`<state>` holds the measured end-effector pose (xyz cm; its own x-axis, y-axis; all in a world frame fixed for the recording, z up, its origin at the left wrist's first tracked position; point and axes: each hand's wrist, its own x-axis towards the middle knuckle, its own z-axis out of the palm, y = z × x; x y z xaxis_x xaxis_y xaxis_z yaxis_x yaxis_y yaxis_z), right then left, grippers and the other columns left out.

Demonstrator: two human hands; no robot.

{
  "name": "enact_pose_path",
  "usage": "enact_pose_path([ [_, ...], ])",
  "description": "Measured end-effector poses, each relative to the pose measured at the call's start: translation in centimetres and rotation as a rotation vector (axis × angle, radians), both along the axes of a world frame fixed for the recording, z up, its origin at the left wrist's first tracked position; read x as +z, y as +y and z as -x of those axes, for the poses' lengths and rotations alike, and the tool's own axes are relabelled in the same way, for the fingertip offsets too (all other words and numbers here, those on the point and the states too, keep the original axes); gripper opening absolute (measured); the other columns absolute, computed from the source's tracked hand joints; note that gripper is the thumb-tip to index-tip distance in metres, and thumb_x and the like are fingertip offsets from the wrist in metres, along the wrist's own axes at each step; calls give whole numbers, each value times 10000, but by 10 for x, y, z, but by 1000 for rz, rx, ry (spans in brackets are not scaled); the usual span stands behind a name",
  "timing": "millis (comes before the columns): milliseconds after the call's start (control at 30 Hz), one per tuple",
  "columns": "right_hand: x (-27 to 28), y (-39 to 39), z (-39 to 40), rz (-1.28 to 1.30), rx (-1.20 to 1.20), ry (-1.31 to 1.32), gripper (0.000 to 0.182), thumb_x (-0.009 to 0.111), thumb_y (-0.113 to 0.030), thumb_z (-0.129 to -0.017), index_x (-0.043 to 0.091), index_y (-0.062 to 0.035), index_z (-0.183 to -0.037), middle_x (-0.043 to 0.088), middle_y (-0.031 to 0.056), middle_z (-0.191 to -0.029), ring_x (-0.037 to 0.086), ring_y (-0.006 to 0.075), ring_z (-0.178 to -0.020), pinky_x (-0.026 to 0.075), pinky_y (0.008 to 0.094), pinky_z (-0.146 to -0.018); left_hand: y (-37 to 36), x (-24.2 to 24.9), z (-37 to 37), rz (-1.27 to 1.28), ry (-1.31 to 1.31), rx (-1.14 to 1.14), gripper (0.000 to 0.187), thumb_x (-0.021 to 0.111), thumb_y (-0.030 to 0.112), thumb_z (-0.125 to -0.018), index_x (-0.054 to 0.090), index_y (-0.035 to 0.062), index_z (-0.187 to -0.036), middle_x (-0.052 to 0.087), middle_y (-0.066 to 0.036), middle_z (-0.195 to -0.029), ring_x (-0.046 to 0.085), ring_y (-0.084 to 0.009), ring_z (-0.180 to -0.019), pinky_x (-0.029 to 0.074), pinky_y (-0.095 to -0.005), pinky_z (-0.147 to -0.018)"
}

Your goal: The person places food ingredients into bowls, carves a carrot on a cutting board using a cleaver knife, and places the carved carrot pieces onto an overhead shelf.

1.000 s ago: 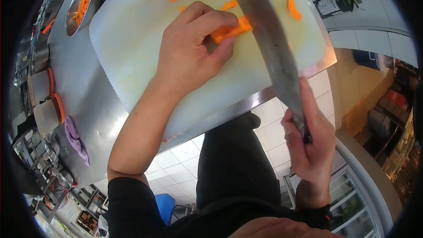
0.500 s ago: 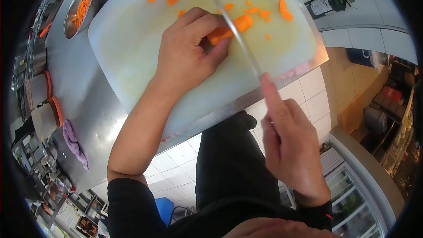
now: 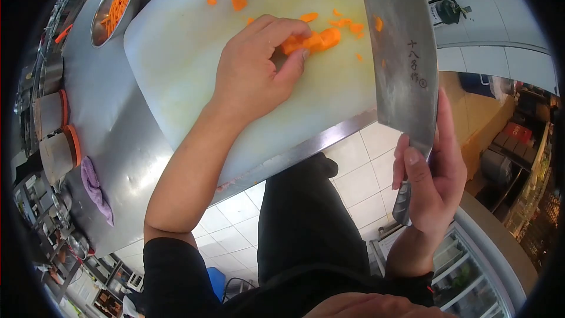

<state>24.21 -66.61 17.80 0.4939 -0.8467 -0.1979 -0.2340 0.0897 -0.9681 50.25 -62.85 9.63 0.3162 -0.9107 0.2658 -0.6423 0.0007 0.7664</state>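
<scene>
My left hand point(image 3: 259, 65) is closed around a piece of carrot point(image 3: 321, 41), holding it down on the white cutting board point(image 3: 182, 65). The carrot's cut end points right, past my fingertips. In my right hand point(image 3: 432, 171) is a cleaver point(image 3: 403, 53), gripped by its dark handle. Its broad blade is turned flat side up over the board's right edge, apart from the carrot. Characters are stamped on the steel, and a bit of carrot clings to it. Small carrot scraps point(image 3: 353, 26) lie between the held piece and the blade. Another chunk point(image 3: 239, 2) sits farther back.
A metal bowl point(image 3: 101, 35) of carrot strips stands left of the board on the steel counter point(image 3: 129, 182). A purple cloth point(image 3: 94, 188) lies near the counter's left edge, with orange-rimmed containers point(image 3: 56, 156) behind it. A fire extinguisher point(image 3: 447, 10) is beyond the board at right.
The cleaver has moved right, off the carrot, and turned from edge-down to flat. My right hand has rolled over with it. My left hand stays on the carrot.
</scene>
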Motion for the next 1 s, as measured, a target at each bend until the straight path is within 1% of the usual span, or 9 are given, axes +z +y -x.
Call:
enact_pose_path([
  [33,-1,1,0,-42,-33,-74,689,555,64,-931,358,1,-1589,644,54,-910,538,59,-663,449,184,-601,0,0,0,-3,2,8,213,733,33,-866,712,67,-1075,663,-37,-936,576,-133,-738,470,-247,-666],
  [167,-5,0,0,-100,-48,-76,679,554,43,-945,335,26,-1588,646,72,-883,549,72,-649,455,198,-589,0,0,0,-45,35,53,214,717,56,-907,705,50,-1121,650,-45,-1027,578,-134,-772,477,-251,-687],
  [267,-8,-2,3,-162,-35,-157,680,539,40,-947,322,26,-1591,659,98,-878,563,86,-617,454,203,-565,0,0,0,-64,0,57,213,701,53,-927,703,42,-1140,636,-51,-1080,578,-133,-788,479,-250,-698],
  [333,-6,-2,3,-284,-84,-197,683,525,47,-944,311,29,-1592,668,124,-867,579,109,-583,462,217,-534,0,1,0,-65,-21,49,217,696,53,-931,701,43,-1148,633,-51,-1076,578,-133,-790,480,-251,-701],
  [433,-9,-2,8,-332,-78,-242,686,521,46,-938,311,32,-1591,670,133,-861,588,124,-569,468,229,-509,0,1,1,-71,-21,44,229,692,58,-936,698,45,-1164,630,-52,-1070,577,-136,-796,482,-253,-710],
  [667,-15,-4,10,-333,-92,-264,691,523,46,-929,311,38,-1587,668,135,-856,598,127,-569,473,231,-511,-2,-2,2,-27,-92,75,284,715,79,-924,687,58,-1206,627,-51,-1068,571,-151,-802,485,-258,-734],
  [800,-19,-3,13,-306,-72,-238,703,525,52,-923,303,35,-1590,672,132,-862,603,126,-575,479,230,-518,-2,-4,0,-44,-102,39,287,715,100,-930,682,56,-1211,631,-48,-1074,570,-156,-806,488,-264,-746],
  [867,-22,-3,16,-298,-58,-242,709,525,55,-921,299,33,-1593,673,130,-865,604,125,-576,480,228,-520,-1,-5,-1,-87,0,42,274,703,124,-952,674,48,-1213,638,-50,-1082,574,-157,-817,490,-270,-761],
  [1000,-34,-2,20,-320,-33,-295,743,521,48,-917,246,20,-1606,677,138,-877,618,133,-601,499,245,-551,-2,-4,-3,-158,85,62,264,694,138,-969,667,35,-1211,641,-57,-1077,575,-155,-827,489,-269,-765],
])
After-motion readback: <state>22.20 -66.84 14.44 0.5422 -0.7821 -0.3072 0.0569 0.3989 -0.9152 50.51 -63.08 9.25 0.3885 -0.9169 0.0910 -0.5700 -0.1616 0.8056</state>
